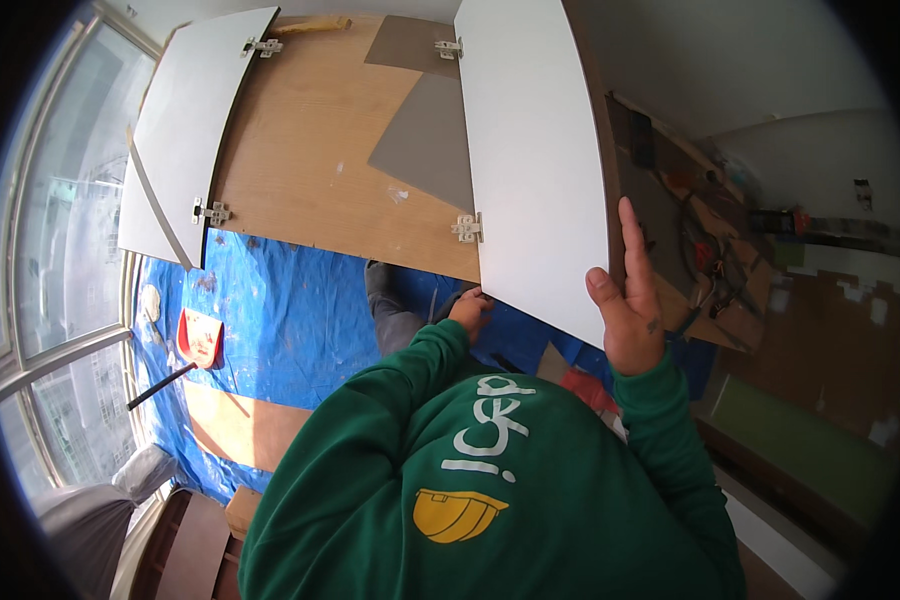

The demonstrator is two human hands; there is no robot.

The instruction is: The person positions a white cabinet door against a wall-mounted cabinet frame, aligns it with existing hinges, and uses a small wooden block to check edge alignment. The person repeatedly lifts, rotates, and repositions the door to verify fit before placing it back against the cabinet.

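A white cabinet door (540, 150) stands swung out on metal hinges (466, 228) from a wood-grain panel (310, 140). My left hand (467, 312) is at the door's lower hinge-side corner, its fingers curled together; what they hold, if anything, is too small to make out. Along the door's opposite edge lies my right hand (633, 320), fingers stretched upward and thumb apart, the palm side against the edge. A second white door (185, 130) hangs open at the left on its own hinge (211, 212). Grey pieces (428, 140) lie against the wood panel.
Blue sheeting (290, 300) covers the floor, with a red dustpan (200, 337) and a flat board (245, 425) on it. Windows (80, 190) line the left. Tools and cables (710, 250) lie on a surface at the right. A grey trouser leg (395, 300) shows below the panel.
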